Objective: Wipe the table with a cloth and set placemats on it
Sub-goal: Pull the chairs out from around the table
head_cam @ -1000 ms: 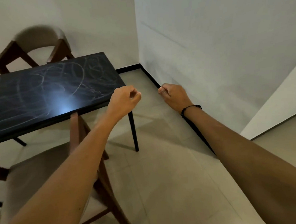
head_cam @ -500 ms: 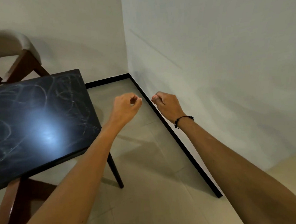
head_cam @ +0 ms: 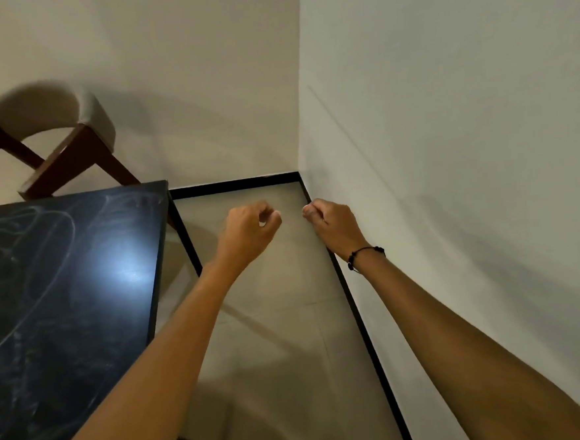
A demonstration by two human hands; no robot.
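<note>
In the head view, the only one given, the dark table [head_cam: 70, 286] fills the frame from about 8 to 10 o'clock, its glossy top streaked with pale swirling smears and catching a bright patch of reflected light. No cloth and no placemats show anywhere, so where they are cannot be told. Both arms reach out over the tiled floor [head_cam: 282, 323] at the room's corner, off the table's right edge. The left hand [head_cam: 248, 228], just above centre at 12 o'clock, has its fingers curled into a loose fist with the thumb tip near the forefinger; it holds nothing that can be seen. The right hand [head_cam: 333, 223], just beside it toward 1 o'clock, is likewise curled and appears empty, a dark cord bracelet [head_cam: 366, 255] round its wrist. A chair [head_cam: 63, 139] with a padded back stands behind the table at 10 o'clock. Judging from the smears, the wiping is either unfinished or has left marks, and the placemats remain entirely to be set.
</note>
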